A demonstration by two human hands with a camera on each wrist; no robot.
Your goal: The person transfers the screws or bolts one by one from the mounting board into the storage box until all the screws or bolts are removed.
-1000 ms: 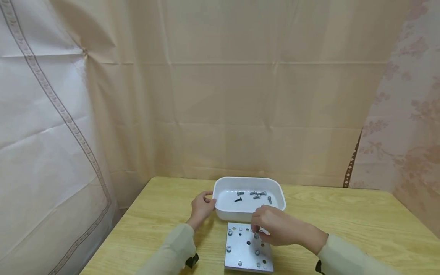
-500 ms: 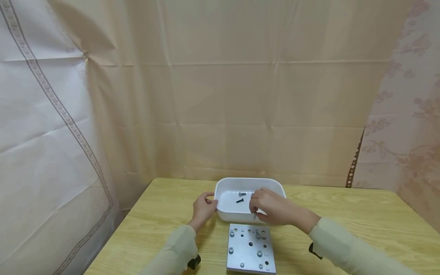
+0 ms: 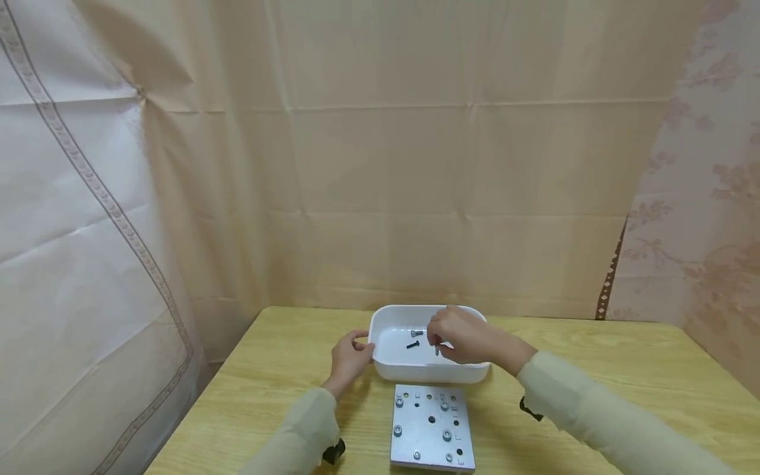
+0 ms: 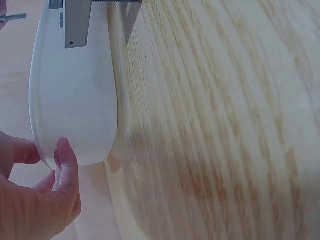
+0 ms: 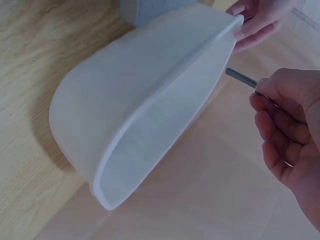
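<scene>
My left hand (image 3: 349, 357) grips the left end of a white plastic bin (image 3: 424, 374), thumb and fingers at its rim. Over the bin's right half, my right hand (image 3: 463, 335) pinches a bolt (image 5: 241, 77) between thumb and fingertips. Its threaded shank sticks out, and its head is hidden by the fingers. Inside the bin lie a silver bolt (image 3: 417, 334) and a black bolt (image 3: 413, 345); my right hand covers the rest of the bin floor. In front of the bin lies a silver metal plate (image 3: 423, 442) with holes and several socket-head bolts standing in it.
The bin and plate rest on a light wood-grain table (image 3: 285, 369). A beige cloth (image 3: 380, 198) hangs behind the table's far edge, with a white cloth (image 3: 77, 264) at the left and a floral cloth (image 3: 706, 231) at the right.
My right hand has moved from over the plate's upper right corner up and away to above the bin, carrying the bolt. My left hand stays at the bin's left end.
</scene>
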